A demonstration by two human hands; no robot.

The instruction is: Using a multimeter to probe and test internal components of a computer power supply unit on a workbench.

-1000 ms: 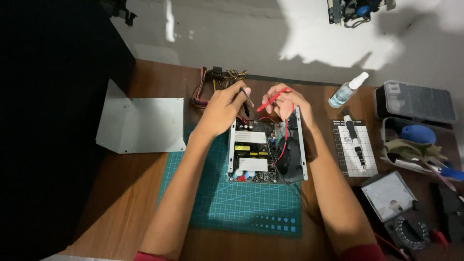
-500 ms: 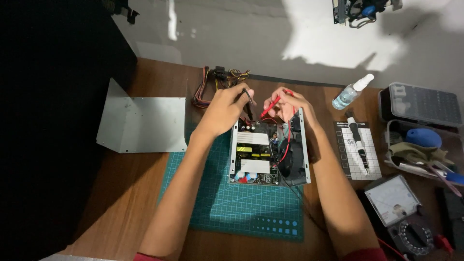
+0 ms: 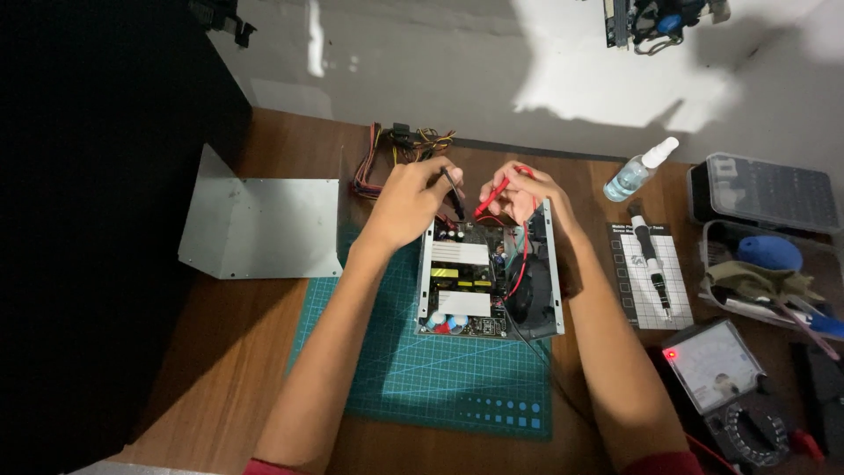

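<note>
Power-supply unit (image 3: 488, 277), opened, metal case with its cover off: lies on the green cutting mat (image 3: 431, 369) at the middle of the wooden table (image 3: 229, 352). Circuit board (image 3: 462, 281) exposed on the left side of the case, black fan (image 3: 532, 286) on the right side. Bundle of coloured cables (image 3: 396, 154) runs from the far end of the case toward the wall.

Left hand (image 3: 409, 207): over the far-left corner of the case, fingers pinched together on a black probe (image 3: 454, 195), tip pointing down at the far edge of the board.

Right hand (image 3: 527, 195): over the far-right corner of the case, fingers closed on a red probe (image 3: 492, 198), which slants down and left toward the same edge of the board. The two probe tips stand near each other; whether either touches the board cannot be told. Red lead (image 3: 526, 251) trails from the right hand across the case.

Other items:
- Bent sheet-metal cover (image 3: 259, 224), left of the mat, well apart from the case.
- Clear spray bottle (image 3: 640, 170), white nozzle, lying far right of the hands.
- Screwdriver (image 3: 649, 255), lying on a black-and-white gridded pad (image 3: 646, 308), right of the case.
- Analog meter (image 3: 725, 378), near right corner, small red light lit at its top-left corner.
- Dark parts case with clear lid (image 3: 760, 189), far right.
- Tray of mixed tools (image 3: 774, 273), with a blue rounded item, at the right edge.
</note>
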